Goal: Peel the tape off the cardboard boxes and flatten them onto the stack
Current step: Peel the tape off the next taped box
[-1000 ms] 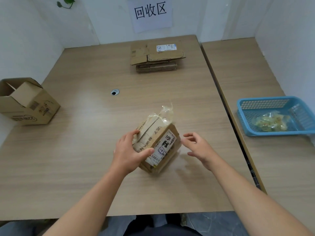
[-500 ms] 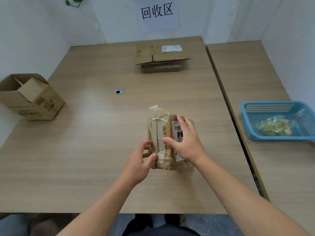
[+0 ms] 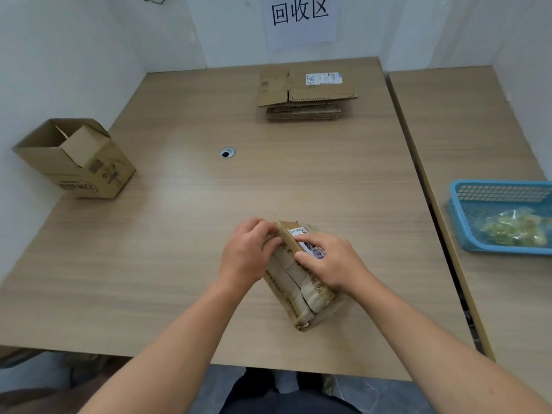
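Two hands work on one small taped cardboard box (image 3: 298, 291) near the front edge of the wooden table (image 3: 179, 234). The box lies on its side on the tabletop, long axis running away from the person, with a white shipping label (image 3: 309, 249) on its upper right face.

The left hand (image 3: 248, 252) sits at the box's far left edge, fingers curled over the cardboard and gripping it. The right hand (image 3: 334, 261) grips the right face, thumb laid along the top ridge and fingers bent over the label. What the fingertips of either hand catch cannot be told.

Left of the work area, well apart, an open cardboard box (image 3: 77, 159) rests tilted at the table edge. To the right, on the adjoining table (image 3: 478, 130), a blue plastic basket (image 3: 466, 234) holds a crumpled clear wad (image 3: 513, 228). A cable grommet (image 3: 228, 152) sits mid-table.

At the far edge lies the stack of flattened cardboard (image 3: 304, 94), below a paper sign (image 3: 300, 16) on the wall.
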